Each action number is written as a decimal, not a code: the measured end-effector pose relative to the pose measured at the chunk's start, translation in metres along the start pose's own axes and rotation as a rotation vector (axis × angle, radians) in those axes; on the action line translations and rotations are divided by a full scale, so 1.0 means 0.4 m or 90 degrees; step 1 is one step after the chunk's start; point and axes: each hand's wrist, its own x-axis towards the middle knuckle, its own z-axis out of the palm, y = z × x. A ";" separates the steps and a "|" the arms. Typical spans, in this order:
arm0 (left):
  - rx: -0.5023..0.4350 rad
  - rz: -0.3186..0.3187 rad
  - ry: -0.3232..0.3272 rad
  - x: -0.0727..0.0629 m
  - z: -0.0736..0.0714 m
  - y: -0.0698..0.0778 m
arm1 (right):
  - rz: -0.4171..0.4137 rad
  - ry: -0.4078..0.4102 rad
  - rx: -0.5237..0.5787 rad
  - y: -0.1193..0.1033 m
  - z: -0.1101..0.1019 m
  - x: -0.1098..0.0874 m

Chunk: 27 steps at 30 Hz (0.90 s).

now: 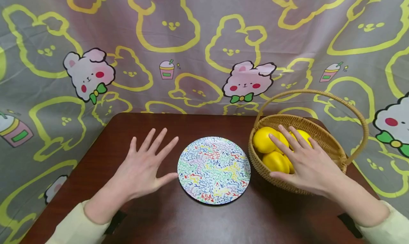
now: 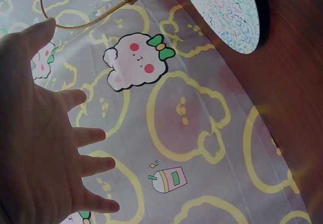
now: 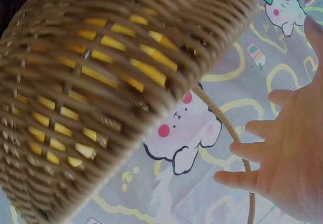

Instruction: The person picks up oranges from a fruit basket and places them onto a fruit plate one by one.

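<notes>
With fingers spread straight, my left hand (image 1: 140, 169) hovers palm down left of a round board (image 1: 214, 169) covered in colourful squiggles; its thumb tip overlaps the board's edge in the head view. My right hand (image 1: 311, 166), also spread and holding nothing, is over the front of a wicker basket (image 1: 326, 141) to the board's right. Several yellow lemons (image 1: 275, 162) lie inside the basket, some partly hidden behind my right fingers. The right wrist view shows this hand (image 3: 287, 153) beside the basket wall (image 3: 126, 82), apart from it, with yellow showing through the weave.
The basket's tall arched handle (image 1: 351, 105) rises above its right side. Everything stands on a dark reddish-brown table (image 1: 207, 222). A grey curtain (image 1: 198, 31) printed with yellow bear outlines and white rabbit heads hangs close behind the table and along its sides.
</notes>
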 end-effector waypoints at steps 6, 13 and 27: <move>-0.008 -0.002 -0.016 0.008 0.009 -0.010 | -0.001 -0.003 -0.014 0.018 -0.009 0.002; -0.081 0.006 -0.015 0.012 0.025 -0.023 | 0.010 -0.024 -0.015 0.038 -0.012 0.011; -0.270 -0.028 -0.063 0.006 0.111 -0.029 | -0.008 -0.027 0.014 0.052 -0.013 0.018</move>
